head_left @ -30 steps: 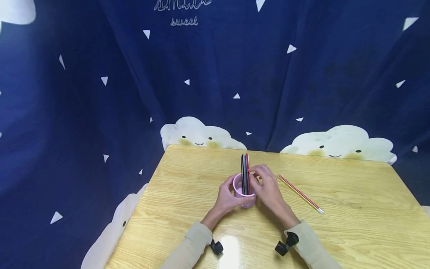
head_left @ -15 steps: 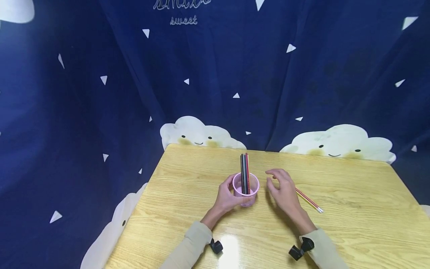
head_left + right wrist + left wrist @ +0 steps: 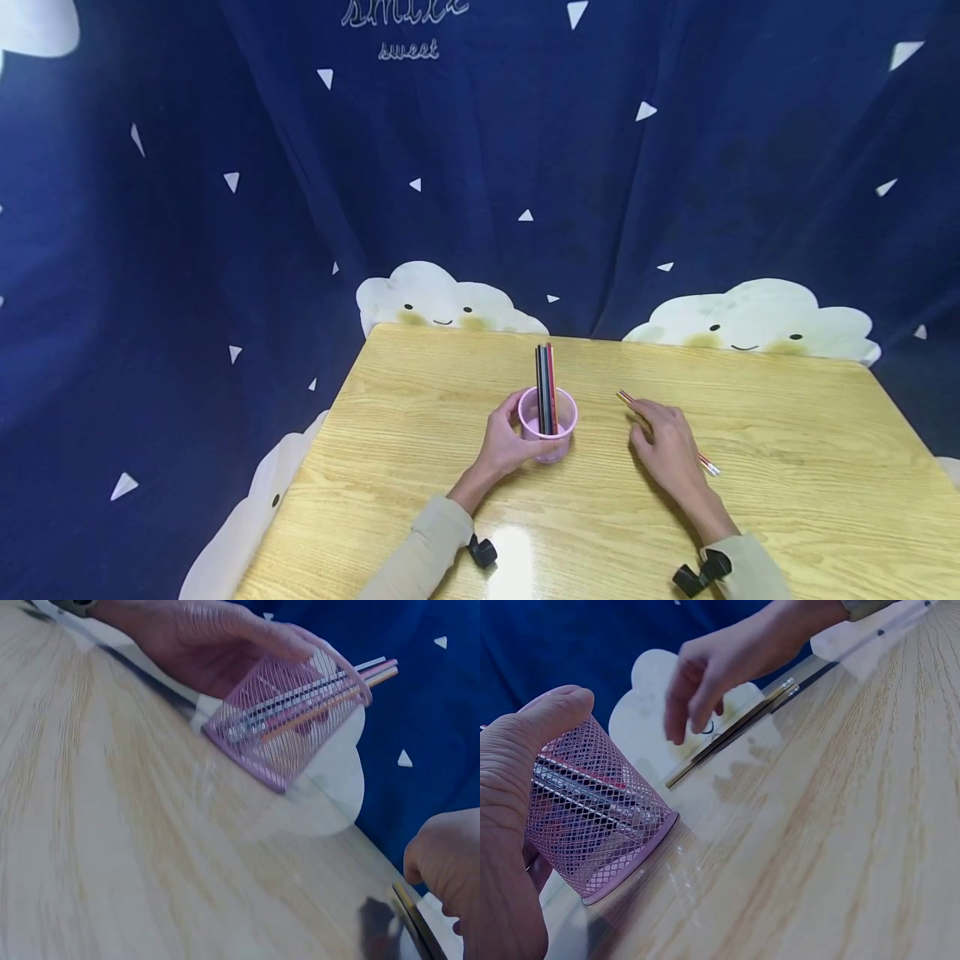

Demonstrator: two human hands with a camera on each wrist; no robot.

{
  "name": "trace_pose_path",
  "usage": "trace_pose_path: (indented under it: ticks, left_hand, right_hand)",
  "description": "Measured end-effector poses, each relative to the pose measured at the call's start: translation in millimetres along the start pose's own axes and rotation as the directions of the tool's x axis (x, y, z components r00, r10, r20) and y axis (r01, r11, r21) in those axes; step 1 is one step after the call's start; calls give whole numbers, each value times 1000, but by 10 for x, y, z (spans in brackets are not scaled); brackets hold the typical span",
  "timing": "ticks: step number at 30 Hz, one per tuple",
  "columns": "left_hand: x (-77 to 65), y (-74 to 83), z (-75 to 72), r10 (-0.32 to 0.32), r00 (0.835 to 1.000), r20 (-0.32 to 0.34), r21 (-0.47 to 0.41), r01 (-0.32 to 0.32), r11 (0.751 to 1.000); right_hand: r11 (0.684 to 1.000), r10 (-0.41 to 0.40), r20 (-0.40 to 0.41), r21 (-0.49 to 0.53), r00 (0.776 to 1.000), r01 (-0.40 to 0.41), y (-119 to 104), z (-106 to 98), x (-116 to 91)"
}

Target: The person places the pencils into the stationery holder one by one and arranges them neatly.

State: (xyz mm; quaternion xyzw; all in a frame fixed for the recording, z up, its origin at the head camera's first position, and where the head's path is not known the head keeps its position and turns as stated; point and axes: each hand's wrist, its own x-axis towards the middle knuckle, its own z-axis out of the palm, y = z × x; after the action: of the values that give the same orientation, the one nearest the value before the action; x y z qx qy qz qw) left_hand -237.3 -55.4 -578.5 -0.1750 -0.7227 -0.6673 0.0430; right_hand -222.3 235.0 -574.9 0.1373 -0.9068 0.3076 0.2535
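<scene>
My left hand (image 3: 504, 442) grips a pink mesh pencil cup (image 3: 600, 810) by its side, thumb across the front near the rim. The cup stands upright on the table. Several pencils (image 3: 546, 387), dark, red and yellow ones, lean together inside it and stick out above the rim. My right hand (image 3: 667, 442) is off to the right, its fingers loosely bent just above a pair of loose pencils (image 3: 731, 733). These lie side by side on the wood, their white-tipped ends (image 3: 712, 468) showing past the hand. A gap shows between the fingertips and the pencils in the left wrist view.
The light wooden table (image 3: 420, 375) reaches back to a dark blue curtain (image 3: 480, 150) with white triangles and smiling clouds. A bright reflection (image 3: 512, 558) lies at the front. Each wrist wears a small black camera mount (image 3: 482, 551).
My right hand has left the pencils in the cup and moved right, over the loose pair on the table. The left hand and the cup have stayed in place.
</scene>
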Motion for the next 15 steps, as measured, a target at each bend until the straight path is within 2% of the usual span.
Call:
trace_pose_path:
  ticks: [6,15]
  left_hand:
    - [-5,7,5,-14,1000,4,-5,14,1000]
    - [-1,18,3,-11,1000,4,-10,11,1000]
  right_hand:
    - [995,14,37,-99,999,-10,104,-33,-108]
    - [983,-6,95,-180,995,24,98,-14,-140]
